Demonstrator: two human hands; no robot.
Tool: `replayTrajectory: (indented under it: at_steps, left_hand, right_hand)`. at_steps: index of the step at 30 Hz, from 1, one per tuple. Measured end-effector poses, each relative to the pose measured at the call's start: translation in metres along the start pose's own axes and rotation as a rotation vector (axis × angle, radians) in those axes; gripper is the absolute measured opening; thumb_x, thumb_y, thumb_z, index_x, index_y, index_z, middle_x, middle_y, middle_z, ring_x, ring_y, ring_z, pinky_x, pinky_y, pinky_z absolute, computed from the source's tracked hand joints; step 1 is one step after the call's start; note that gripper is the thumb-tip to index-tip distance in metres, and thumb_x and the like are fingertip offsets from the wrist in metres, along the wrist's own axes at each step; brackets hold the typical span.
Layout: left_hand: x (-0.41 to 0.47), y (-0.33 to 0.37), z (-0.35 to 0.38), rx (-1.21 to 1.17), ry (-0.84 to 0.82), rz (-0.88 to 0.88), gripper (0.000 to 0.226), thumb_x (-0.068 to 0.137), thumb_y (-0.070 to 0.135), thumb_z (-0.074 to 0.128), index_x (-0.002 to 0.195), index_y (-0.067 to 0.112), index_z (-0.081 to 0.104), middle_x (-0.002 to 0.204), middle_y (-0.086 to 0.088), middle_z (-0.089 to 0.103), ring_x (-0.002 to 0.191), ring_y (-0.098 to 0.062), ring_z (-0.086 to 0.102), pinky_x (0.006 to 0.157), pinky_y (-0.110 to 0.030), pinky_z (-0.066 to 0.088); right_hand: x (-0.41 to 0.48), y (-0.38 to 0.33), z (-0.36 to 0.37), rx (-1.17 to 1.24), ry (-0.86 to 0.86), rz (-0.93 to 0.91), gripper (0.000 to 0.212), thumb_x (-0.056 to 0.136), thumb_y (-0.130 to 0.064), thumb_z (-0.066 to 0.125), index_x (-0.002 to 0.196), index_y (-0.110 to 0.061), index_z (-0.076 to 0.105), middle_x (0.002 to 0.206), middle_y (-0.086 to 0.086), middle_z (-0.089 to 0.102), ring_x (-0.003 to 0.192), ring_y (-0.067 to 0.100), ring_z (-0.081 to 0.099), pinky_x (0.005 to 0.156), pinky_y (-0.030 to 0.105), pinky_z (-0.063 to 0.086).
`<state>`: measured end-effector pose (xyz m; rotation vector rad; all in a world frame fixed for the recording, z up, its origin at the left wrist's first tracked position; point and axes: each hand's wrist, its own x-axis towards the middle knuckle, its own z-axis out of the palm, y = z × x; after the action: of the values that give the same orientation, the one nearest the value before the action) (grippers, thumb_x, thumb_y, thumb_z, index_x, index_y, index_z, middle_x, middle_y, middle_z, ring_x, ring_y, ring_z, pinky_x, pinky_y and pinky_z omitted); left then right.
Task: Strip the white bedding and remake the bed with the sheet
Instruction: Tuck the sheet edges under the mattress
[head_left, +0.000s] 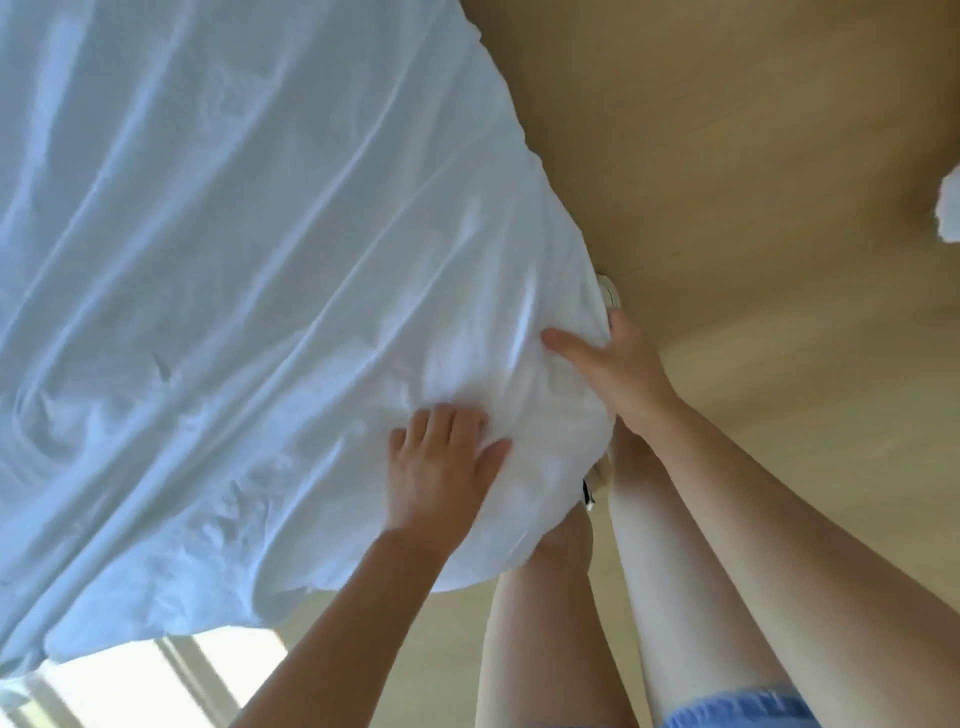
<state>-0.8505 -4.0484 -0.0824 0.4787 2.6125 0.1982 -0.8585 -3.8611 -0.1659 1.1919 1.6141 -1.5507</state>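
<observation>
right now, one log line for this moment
left hand: presses sheet | right hand: grips sheet corner | sheet: wrinkled

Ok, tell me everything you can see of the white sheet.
The white sheet looks like thin, soft cloth, crossed by long creases. It lies spread out and fills the left of the view, its edge running beside the wooden floor. At the near corner it bunches up. There the left hand presses on top of it, and the right hand grips the corner, thumb on top, fingers hidden behind the cloth.
</observation>
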Motion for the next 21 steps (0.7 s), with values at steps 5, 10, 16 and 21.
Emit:
replayTrajectory:
  at_steps: [5,10,16,21]
  left_hand:
    - [-0.002,0.005,-0.012,-0.288,0.103,-0.040,0.021,0.091,0.013,0.059,0.073,0.001,0.059,0.071,-0.008,0.057,0.067,-0.026,0.055,0.060,-0.031,0.041]
    - [-0.037,0.015,-0.044,-0.494,0.221,-0.050,0.028,0.097,0.016,0.042,0.071,0.022,0.034,0.057,0.013,0.038,0.054,-0.001,0.043,0.049,-0.010,0.033]
    - [-0.031,0.001,-0.054,-0.552,0.317,-0.336,0.037,0.095,0.029,0.049,0.061,0.021,0.035,0.043,0.013,0.041,0.042,-0.001,0.039,0.041,-0.012,0.031]
    - [0.004,-0.011,-0.052,-0.312,0.042,-0.450,0.028,0.079,0.050,0.067,0.075,0.027,0.050,0.064,0.015,0.049,0.061,-0.001,0.049,0.051,-0.012,0.032]
  right_hand:
    - [-0.043,0.047,0.028,-0.209,0.134,-0.183,0.065,0.080,-0.041,0.070,0.132,-0.013,0.042,0.126,0.006,0.047,0.118,0.021,0.046,0.096,0.032,0.038]
    - [-0.073,0.037,0.061,0.133,0.020,-0.227,0.063,0.087,-0.051,0.058,0.135,-0.014,0.042,0.131,0.004,0.049,0.112,0.015,0.051,0.095,0.029,0.040]
    - [-0.070,0.013,0.064,0.069,0.078,-0.246,0.036,0.084,-0.046,0.064,0.099,-0.016,0.051,0.088,-0.005,0.057,0.080,0.014,0.056,0.063,0.025,0.038]
    - [-0.080,0.022,0.046,0.159,-0.011,-0.129,0.029,0.080,-0.035,0.071,0.088,-0.008,0.065,0.077,0.002,0.067,0.066,0.015,0.061,0.050,0.020,0.043]
